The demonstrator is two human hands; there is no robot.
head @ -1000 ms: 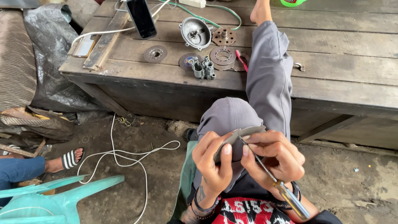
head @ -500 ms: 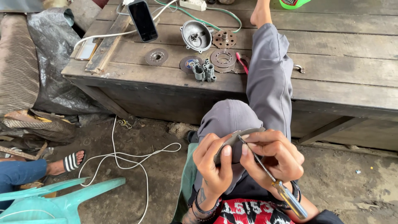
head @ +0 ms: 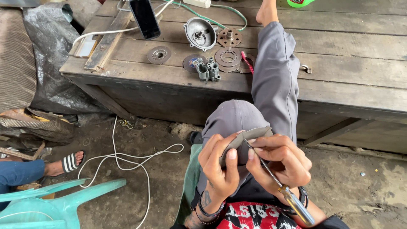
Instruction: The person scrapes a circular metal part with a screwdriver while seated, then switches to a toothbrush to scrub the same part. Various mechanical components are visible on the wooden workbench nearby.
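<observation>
Seen from above, a seated person works over their own lap, one grey-trousered leg (head: 273, 80) stretched up onto a low wooden bench (head: 352, 63). The left hand (head: 218, 167) is curled around a thin, curved grey disc-shaped part (head: 243, 140), thumb pressed on its near face and fingers wrapped behind its left edge, holding it tilted just above the bent knee. The right hand (head: 282, 163) is closed around a screwdriver (head: 280, 184), gripping the metal shaft between thumb and fingers; its tip touches the upper edge of the grey part, and its yellow, clear handle points down toward the lower right, past the wrist. The two hands sit close together, nearly touching, in the lower middle of the view. On the bench, well apart from the hands, lie several metal pieces: a round bowl-like housing (head: 199, 33), a rusty toothed hub (head: 229, 37), a flat ring plate (head: 227, 57), a small disc with a centre hole (head: 159, 54), and a cluster of grey cylinder fittings (head: 208, 71). A dark phone (head: 144, 18) leans upright near the bench's far left corner, beside a wooden plank (head: 106, 44). A white cable (head: 127, 163) loops across the dirt floor. At lower left is a turquoise plastic chair (head: 51, 203) and another person's foot in a striped sandal (head: 70, 163).
</observation>
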